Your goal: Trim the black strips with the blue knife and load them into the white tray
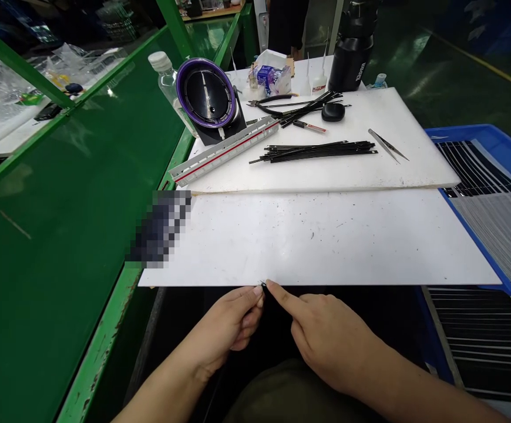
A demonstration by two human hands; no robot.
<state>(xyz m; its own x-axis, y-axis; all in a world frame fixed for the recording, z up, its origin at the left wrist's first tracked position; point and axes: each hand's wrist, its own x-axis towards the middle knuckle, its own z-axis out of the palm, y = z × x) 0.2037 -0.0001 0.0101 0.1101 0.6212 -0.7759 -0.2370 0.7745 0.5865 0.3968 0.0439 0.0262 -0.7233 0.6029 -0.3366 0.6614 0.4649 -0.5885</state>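
At the table's front edge, my left hand point(236, 320) is closed, thumb and index finger pinching a small black piece point(263, 285). Most of that piece is hidden by the fingers, so its full shape does not show. My right hand point(326, 329) points its index finger out, the tip at or very near the piece. Its other fingers are curled under and partly hidden, with nothing visible in them. Beyond both hands, a bundle of thin black strips point(317, 151) lies on a thick white foam board point(414, 170), with metal tweezers point(387, 145) to its right.
A triangular scale ruler point(227, 151), a purple-rimmed fan point(206, 93), a clear bottle point(167, 82), pliers point(268, 107), a black earbud case point(333, 111) and a black flask point(353, 56) stand or lie farther back. Blue trays point(493, 132) of strips flank the right; a green partition point(39, 235) bounds the left.
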